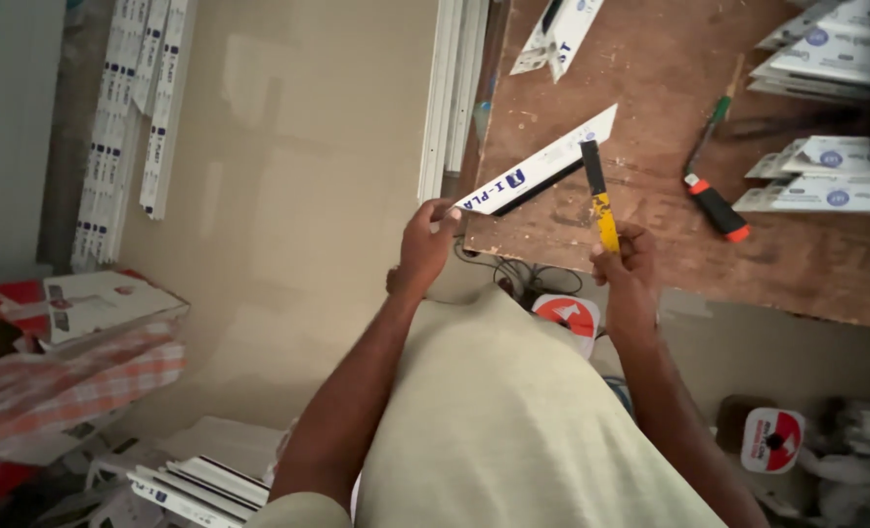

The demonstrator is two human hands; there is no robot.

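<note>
**A:** What does each grip have?

**B:** The right hand (623,256) is clenched round the yellow handle of a utility knife (599,194), whose dark blade end rests against the white profile strip (543,164). The left hand (425,240) pinches the strip's near end, fingers closed on it right at the corner of the desk (650,137).

**A:** And the strip itself?

**B:** It lies slantwise on the brown wooden top, its mitred far end pointing away, its near end just over the edge.

**A:** Which step would you say this is?

**B:** By my reading, trimming or scoring the strip along its dark edge. A cut here calls for the left hand to pin the strip flat, clear of the blade's path.

**A:** Anything else about?

**B:** A screwdriver (714,200) with an orange and black handle lies to the right, well apart, and more white strips (826,176) are stacked beyond it.
</note>
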